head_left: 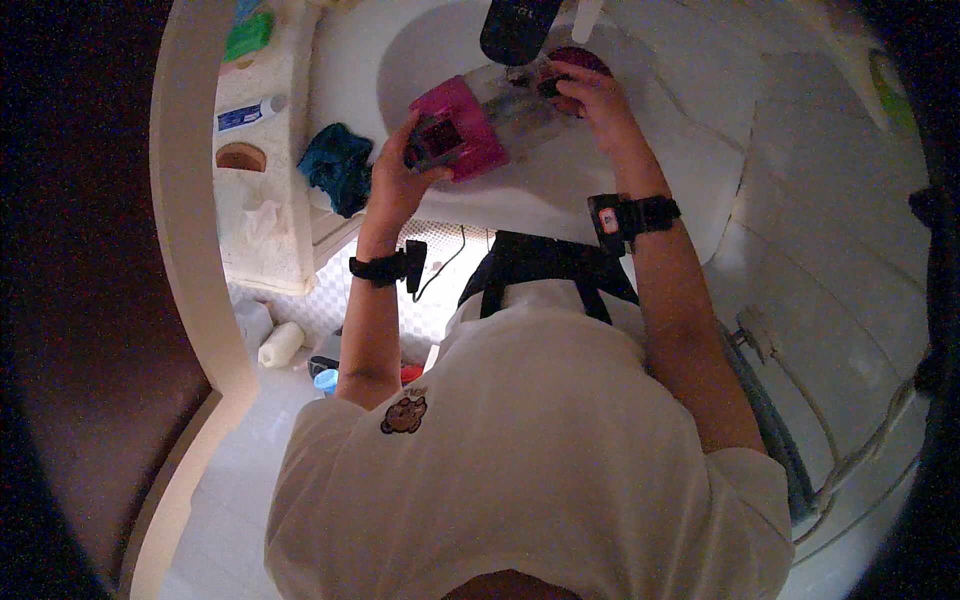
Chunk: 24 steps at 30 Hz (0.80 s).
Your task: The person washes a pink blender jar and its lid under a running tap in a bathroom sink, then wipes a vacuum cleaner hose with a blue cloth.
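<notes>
Over the white washbasin (620,200) lies a clear plastic container with a bright pink end (483,135), tilted and held in both hands. My left hand (400,172) wraps round the pink end, which has a dark rectangular opening. At the other end, my right hand (592,98) grips with bent fingers, next to a dark pink round part (582,60). Whether that round part is joined to the container I cannot tell. Just above the clear middle hangs a dark cylindrical thing (515,35). Both wrists wear black straps with small devices.
A crumpled teal cloth (337,168) lies at the basin's left edge. On the ledge further left are a toothpaste-like tube (248,113), a brown oval thing (241,156) and a green packet (248,38). A shower hose (800,400) runs along the right side. Bottles (282,344) stand at lower left.
</notes>
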Available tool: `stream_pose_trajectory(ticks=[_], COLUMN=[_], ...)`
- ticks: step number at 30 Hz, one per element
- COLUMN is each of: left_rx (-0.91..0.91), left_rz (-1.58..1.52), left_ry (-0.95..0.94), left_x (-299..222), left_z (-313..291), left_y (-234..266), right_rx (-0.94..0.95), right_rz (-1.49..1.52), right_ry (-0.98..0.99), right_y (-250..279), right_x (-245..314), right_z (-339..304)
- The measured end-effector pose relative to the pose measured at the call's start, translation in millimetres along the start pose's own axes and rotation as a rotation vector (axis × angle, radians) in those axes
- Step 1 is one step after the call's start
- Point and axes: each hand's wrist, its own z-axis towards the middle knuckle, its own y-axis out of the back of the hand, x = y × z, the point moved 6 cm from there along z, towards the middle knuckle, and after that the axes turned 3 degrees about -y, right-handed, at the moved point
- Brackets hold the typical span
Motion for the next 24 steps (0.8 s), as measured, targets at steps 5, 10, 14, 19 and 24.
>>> stream_pose_trajectory(ticks=[5, 10, 14, 19, 24], left_rx=[0.023, 0.03, 0.056, 0.038, 0.044], left_rz=[-0.019, 0.209, 0.078, 0.245, 0.37], left_ry=[-0.019, -0.129, -0.096, -0.116, -0.207], left_x=[-5, -39, -56, -67, -94], left_z=[5, 15, 23, 50, 55], left_y=[0, 6, 9, 10, 10], right_rx=[0.007, 0.039, 0.011, 0.034, 0.098], right_rz=[-0.005, 0.045, 0.068, 0.129, 0.162], right_ry=[-0.029, 0.027, 0.0, -0.026, -0.032], right_y=[5, 13, 20, 20, 26], right_x=[5, 18, 32, 51, 54], right_z=[-8, -30, -45, -49, -72])
